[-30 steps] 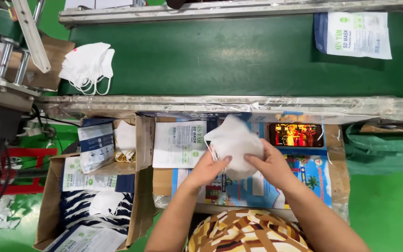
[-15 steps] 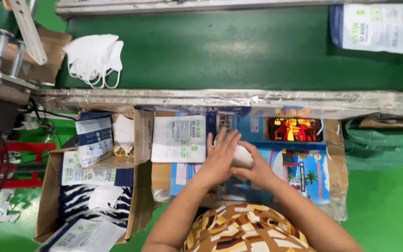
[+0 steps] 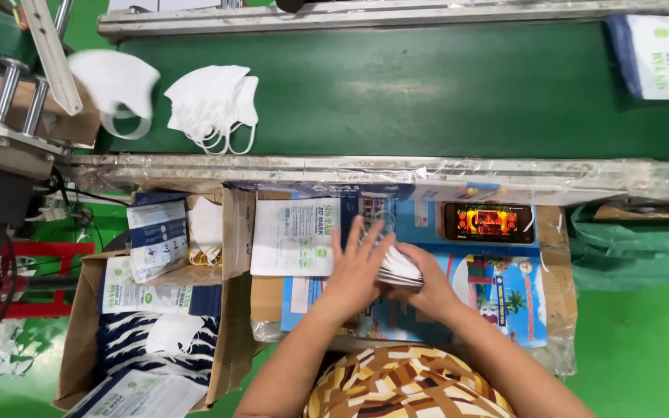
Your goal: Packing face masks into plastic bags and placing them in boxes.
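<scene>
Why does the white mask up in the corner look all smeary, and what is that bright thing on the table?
Head view: the single white mask at top left is motion-blurred, while the bunch of masks beside it on the green conveyor belt looks sharper. The left hand is slightly smeared too. The phone screen glows orange-red. Plastic wrap on the belt's front rail catches pale glare.

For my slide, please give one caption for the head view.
Both hands, left hand and right hand, press a folded stack of white masks beside a green conveyor belt.
</scene>
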